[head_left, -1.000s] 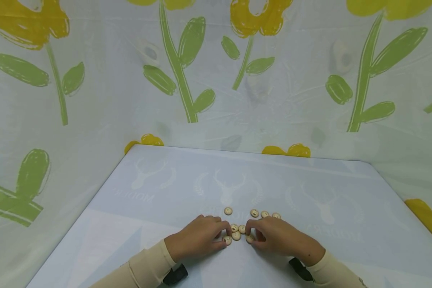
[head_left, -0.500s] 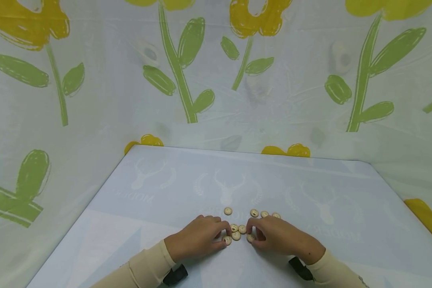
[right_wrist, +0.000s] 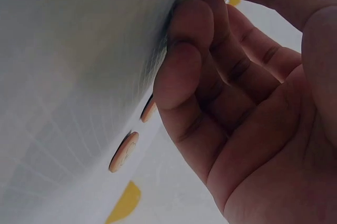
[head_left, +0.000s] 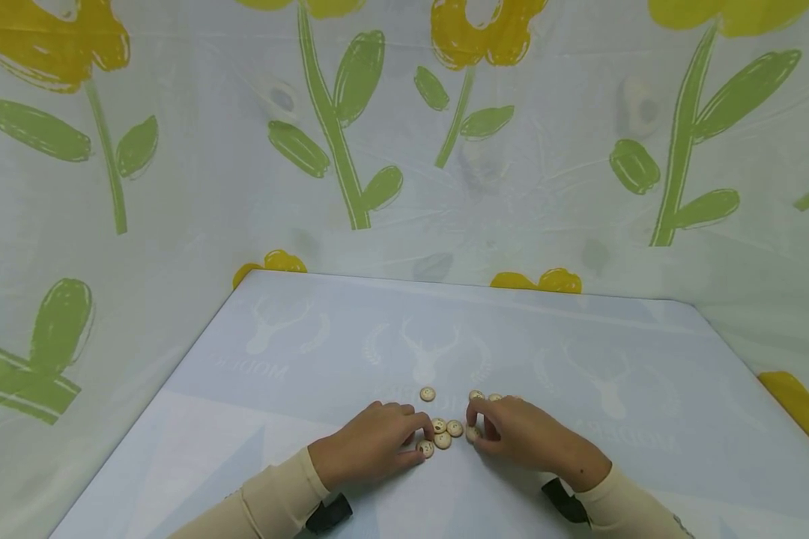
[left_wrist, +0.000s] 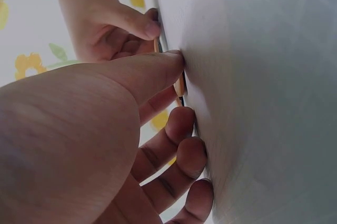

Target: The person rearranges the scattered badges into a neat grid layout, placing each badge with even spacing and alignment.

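Note:
Small round wooden buttons lie on the table. My left hand (head_left: 374, 443) has its thumb and index finger around the front-left button (head_left: 425, 449), pinching it at the tabletop. Touching or nearly touching that one are three more in a cluster: an upper button (head_left: 439, 426), a right button (head_left: 455, 429) and a lower button (head_left: 443, 440). Just right of the cluster my right hand (head_left: 531, 438) pinches another button (head_left: 472, 434) between thumb and index finger, mostly hidden by the fingers. In the left wrist view my left thumb (left_wrist: 158, 71) presses down close to the table.
A lone button (head_left: 428, 394) lies behind the cluster. Beyond the right hand sit a button (head_left: 476, 395) and its neighbour (head_left: 495, 397), with one more mostly hidden. The pale table (head_left: 350, 314) meets a flower-printed curtain (head_left: 553, 187) at its back edge.
My right hand has shifted slightly away from me and to the right, its button moving with it and the back row becoming more covered. The left hand stays in place.

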{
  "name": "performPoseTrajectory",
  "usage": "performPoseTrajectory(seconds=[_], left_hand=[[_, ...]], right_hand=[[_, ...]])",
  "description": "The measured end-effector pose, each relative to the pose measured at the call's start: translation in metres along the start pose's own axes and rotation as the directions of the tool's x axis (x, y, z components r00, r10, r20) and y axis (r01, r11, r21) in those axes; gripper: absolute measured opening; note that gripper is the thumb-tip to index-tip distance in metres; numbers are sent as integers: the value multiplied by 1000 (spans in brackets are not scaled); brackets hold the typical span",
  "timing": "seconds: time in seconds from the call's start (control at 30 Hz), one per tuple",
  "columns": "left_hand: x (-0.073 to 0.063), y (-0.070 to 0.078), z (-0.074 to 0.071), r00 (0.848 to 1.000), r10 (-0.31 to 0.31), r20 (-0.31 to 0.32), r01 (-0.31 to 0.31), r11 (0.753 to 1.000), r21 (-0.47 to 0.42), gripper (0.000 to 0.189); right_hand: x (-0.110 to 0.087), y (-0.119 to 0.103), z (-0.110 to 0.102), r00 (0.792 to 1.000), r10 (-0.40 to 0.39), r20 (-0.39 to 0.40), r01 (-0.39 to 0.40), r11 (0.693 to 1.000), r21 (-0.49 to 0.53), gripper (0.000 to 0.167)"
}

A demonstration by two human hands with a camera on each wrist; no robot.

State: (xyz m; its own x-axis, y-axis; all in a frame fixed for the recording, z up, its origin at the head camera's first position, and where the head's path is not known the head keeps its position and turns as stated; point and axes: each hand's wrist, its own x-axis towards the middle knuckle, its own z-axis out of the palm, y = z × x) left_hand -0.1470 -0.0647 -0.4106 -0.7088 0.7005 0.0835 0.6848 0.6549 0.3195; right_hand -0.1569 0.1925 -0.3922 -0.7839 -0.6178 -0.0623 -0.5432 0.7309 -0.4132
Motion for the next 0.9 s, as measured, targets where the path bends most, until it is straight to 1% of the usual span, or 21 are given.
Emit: performPoseTrajectory(seconds=[0.23,0.33,0.57,0.77,0.9], left_hand=[[1,1,-1,1000,8,-12,-8,1000,8,16],[1,1,-1,1000,13,-20,-13,1000,8,16],[1,0,1,1000,-1,-5,1,1000,2,16],[0,1,0,1000,4,-20,-4,1000,-6,15],[0,1,0,1000,-7,-8,7,1000,0,15]], right_hand=[[3,3,0,995,100,18,-100,994,36,12],[4,4,-1,992,123,22,-124,991,54,13],[5,6,-2,991,132,24,-133,988,81,15],[5,6,-3,989,144,30,-146,984,100,17],[6,7,-4,990,137,24,-139,984,111,16]])
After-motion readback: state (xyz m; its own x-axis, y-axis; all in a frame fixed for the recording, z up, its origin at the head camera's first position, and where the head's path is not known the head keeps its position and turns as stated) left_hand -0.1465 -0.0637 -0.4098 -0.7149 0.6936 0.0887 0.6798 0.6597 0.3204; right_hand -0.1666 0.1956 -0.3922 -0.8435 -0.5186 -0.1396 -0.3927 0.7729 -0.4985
